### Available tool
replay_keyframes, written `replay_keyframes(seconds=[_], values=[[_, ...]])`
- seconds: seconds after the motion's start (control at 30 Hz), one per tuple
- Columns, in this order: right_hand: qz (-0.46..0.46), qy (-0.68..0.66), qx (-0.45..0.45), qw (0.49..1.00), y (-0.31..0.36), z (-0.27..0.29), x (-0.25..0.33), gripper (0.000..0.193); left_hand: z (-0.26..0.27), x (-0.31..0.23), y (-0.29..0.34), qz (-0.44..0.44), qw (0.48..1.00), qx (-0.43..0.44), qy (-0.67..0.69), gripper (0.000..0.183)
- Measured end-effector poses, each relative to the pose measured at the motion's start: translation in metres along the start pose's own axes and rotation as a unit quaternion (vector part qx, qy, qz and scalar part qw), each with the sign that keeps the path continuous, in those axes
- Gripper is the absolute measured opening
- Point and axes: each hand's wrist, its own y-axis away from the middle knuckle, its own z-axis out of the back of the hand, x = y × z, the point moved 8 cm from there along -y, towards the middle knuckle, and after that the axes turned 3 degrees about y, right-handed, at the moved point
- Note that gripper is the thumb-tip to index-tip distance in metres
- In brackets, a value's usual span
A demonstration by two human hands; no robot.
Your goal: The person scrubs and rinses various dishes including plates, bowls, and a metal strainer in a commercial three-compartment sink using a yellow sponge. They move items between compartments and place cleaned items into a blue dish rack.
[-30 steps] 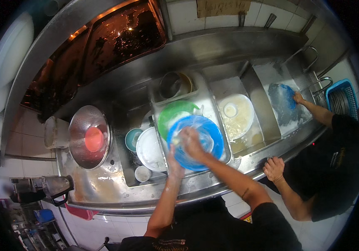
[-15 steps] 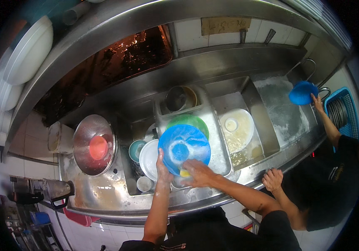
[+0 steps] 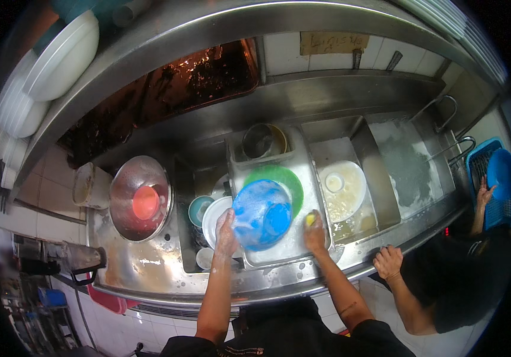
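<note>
My left hand [image 3: 226, 234] grips the left edge of a blue plastic bowl [image 3: 255, 205] streaked with white foam. To the right of the bowl and apart from it, my right hand [image 3: 314, 236] is closed on a yellow sponge [image 3: 310, 219], low over a soapy steel tray [image 3: 267, 257]. Partly covered by the blue bowl, a green round dish [image 3: 294, 189] lies in the tray. Close to my left hand are a white bowl [image 3: 210, 221] and a teal cup [image 3: 198, 209].
A steel bowl [image 3: 126, 205] with a red bowl [image 3: 146, 202] stands left. Round containers [image 3: 258, 141] sit behind the tray. Rightward are a basin with a white dish [image 3: 353, 184] and a water-filled basin [image 3: 413, 172]. A co-worker's hand [image 3: 484, 194] holds a blue bowl [image 3: 499, 172] over a blue basket [image 3: 474, 159].
My right hand and the sponge have moved right, off the bowl. The blue bowl has turned in my left hand. The co-worker's bowl has gone from the water basin to the basket.
</note>
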Motion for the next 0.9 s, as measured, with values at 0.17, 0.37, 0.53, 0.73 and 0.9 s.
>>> replay_keyframes(seconds=[0.17, 0.37, 0.53, 0.73, 0.9], values=[[0.005, -0.274, 0.028, 0.961, 0.022, -0.015, 0.022, 0.048, -0.021, -0.042, 0.012, -0.096, 0.980, 0.021, -0.172, 0.030], [0.423, -0.159, -0.216, 0.866, 0.063, 0.079, 0.208, 0.038, -0.081, -0.034, 0.024, -0.285, 0.845, 0.043, -0.451, 0.031], [0.437, -0.157, -0.164, 0.870, 0.047, 0.119, 0.272, 0.040, -0.075, -0.037, 0.024, -0.374, 0.835, 0.010, -0.404, 0.030], [0.082, -0.488, 0.130, 0.859, -0.012, 0.048, 0.174, 0.044, -0.052, -0.070, 0.019, -0.185, 0.972, -0.040, -0.141, 0.036], [0.417, -0.029, -0.119, 0.901, 0.108, 0.075, 0.260, 0.034, 0.026, 0.024, -0.007, -0.240, 0.954, -0.167, -0.063, 0.034]])
